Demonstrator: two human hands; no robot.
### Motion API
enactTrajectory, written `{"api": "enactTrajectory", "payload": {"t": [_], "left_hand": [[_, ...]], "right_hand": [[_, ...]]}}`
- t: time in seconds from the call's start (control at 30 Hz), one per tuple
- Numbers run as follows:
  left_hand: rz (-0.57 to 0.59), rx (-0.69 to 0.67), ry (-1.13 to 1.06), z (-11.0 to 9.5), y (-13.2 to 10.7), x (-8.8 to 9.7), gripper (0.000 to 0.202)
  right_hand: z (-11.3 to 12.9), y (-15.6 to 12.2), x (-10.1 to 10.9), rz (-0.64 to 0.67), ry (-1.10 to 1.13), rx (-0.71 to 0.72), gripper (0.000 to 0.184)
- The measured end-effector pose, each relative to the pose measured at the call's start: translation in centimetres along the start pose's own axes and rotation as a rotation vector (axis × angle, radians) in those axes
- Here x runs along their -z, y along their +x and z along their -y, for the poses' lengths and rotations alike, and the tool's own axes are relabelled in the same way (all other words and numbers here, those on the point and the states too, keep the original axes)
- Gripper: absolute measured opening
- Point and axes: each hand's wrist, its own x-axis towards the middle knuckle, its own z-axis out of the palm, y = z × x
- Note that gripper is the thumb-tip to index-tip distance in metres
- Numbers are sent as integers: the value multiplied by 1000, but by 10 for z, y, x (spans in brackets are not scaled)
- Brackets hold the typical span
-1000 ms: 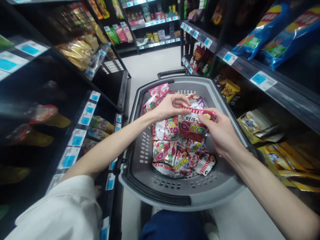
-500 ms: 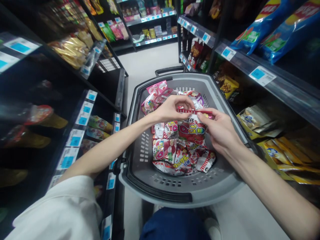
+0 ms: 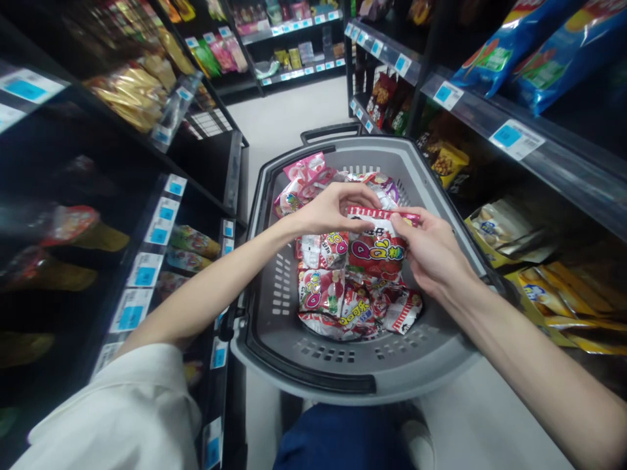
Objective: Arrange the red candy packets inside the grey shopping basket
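Observation:
My right hand (image 3: 428, 245) pinches the top right corner of a red and white gummy candy bag (image 3: 377, 251), which is upright over the pile in the grey shopping basket (image 3: 281, 333). Around the bag's striped top edge curves my left hand (image 3: 337, 205), its thumb in front and its fingers behind, with a gap between them. Several similar candy bags (image 3: 321, 290) lie beneath in the basket. At its far left is a pink candy bag (image 3: 306, 173). The lower edge of the held bag merges with the pile.
Dark shelves with price tags (image 3: 144, 274) line the left side. On the right, shelves hold blue snack bags (image 3: 553, 72) and yellow packets (image 3: 553, 294). A pale floor (image 3: 294, 108) runs ahead to a far shelf (image 3: 294, 72). Blue-clothed legs (image 3: 343, 437) are below the basket.
The held bag's striped top edge has turned more toward me and shows wider. The left hand's fingers and thumb sit slightly farther from it. The view has shifted slightly.

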Motion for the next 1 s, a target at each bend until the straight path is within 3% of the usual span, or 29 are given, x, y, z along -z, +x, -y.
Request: {"api": "enactTrajectory", "payload": {"t": [0.4, 0.77, 1.0], "left_hand": [[1, 52, -44, 1, -2, -2, 36], [-47, 66, -67, 0, -2, -5, 41], [-85, 69, -102, 1, 0, -8, 44]], "right_hand": [[1, 0, -3, -1, 83, -73, 17], [1, 1, -3, -24, 68, 4, 19], [-2, 4, -4, -90, 67, 132, 15]]}}
